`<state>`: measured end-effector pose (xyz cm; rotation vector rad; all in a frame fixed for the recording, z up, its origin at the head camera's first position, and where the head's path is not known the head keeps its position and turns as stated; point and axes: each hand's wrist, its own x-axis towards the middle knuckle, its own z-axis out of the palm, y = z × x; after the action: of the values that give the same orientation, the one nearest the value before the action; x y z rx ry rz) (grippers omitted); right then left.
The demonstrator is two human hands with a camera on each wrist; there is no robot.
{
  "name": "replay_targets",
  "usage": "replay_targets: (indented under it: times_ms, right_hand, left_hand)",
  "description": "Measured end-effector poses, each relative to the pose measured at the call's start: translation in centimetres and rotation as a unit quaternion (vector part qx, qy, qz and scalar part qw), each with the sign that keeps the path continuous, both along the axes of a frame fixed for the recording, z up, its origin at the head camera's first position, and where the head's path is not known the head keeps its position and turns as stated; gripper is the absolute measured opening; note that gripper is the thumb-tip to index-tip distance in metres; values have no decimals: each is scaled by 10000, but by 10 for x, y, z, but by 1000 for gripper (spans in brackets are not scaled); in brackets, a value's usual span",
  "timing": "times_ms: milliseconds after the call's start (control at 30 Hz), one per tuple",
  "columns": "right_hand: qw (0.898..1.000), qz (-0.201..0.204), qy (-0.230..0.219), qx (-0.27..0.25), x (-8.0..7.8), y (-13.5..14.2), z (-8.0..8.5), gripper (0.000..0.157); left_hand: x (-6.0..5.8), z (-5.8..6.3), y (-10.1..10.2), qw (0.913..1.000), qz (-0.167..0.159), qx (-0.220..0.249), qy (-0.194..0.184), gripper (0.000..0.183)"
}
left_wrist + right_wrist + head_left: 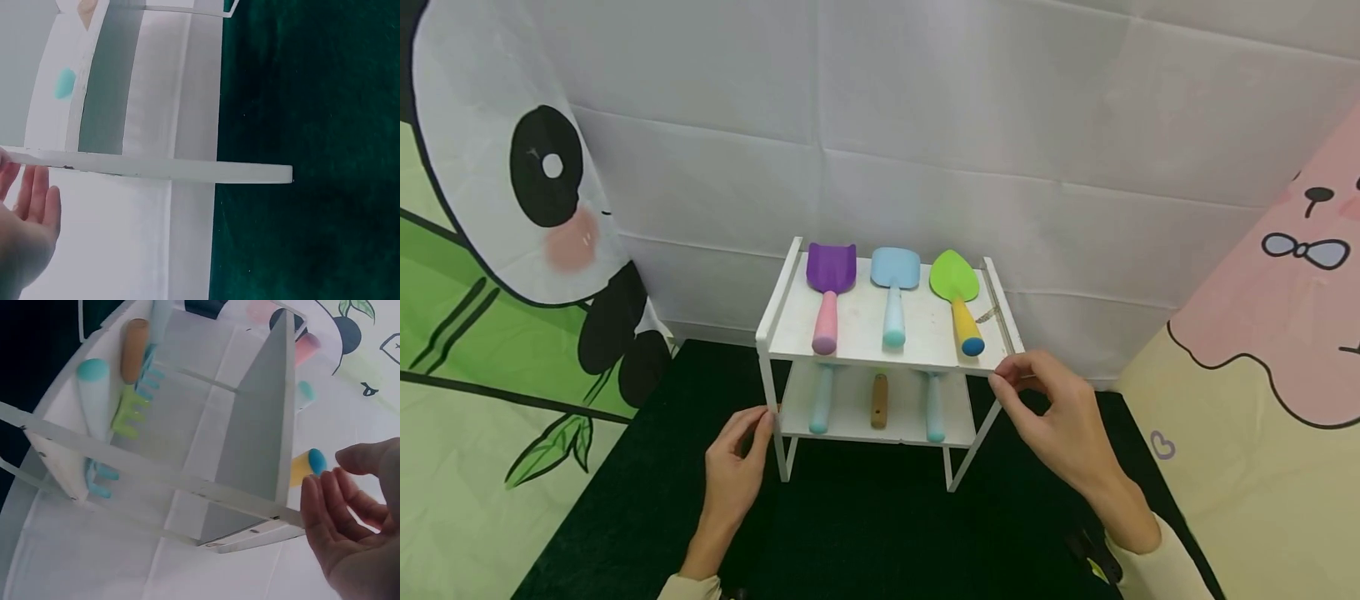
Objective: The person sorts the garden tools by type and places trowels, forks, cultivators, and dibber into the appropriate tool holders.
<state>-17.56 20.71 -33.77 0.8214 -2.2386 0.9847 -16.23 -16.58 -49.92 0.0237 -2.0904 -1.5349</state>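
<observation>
A white two-tier shelf rack stands before me. On its top tier lie a purple scoop with pink handle, a light blue shovel and a green trowel with yellow handle. Two light blue-handled rakes flank a wooden-handled green rake on the lower tier. My left hand pinches the rack's left front leg with thumb and fingertips. By the top tier's right front corner, my right hand has loosely bent fingers; the right wrist view shows nothing between thumb and fingers.
A dark green cloth lies under the rack. White fabric hangs close behind it. Printed cloth with a panda stands at left, and pink and cream printed cloth at right.
</observation>
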Motion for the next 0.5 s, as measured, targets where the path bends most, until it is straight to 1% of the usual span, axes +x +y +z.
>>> replay_targets:
  times_ms: [100, 200, 333, 500]
  right_hand:
    - [9998, 120, 146, -44, 1, 5, -9, 28]
    - [9998, 131, 108, -58, 1, 12, -18, 29]
    - [10000, 38, -25, -85, 3, 20, -31, 26]
    - [9997, -134, 8, -209, 2, 27, -49, 26]
  left_hand:
    - [0, 0, -3, 9996, 169, -164, 148, 21]
    - [0, -1, -7, 9987, 286, -300, 289, 21]
    - [-1, -2, -11, 9976, 354, -477, 360, 20]
    - [-1, -3, -17, 9950, 400, -751, 527, 18]
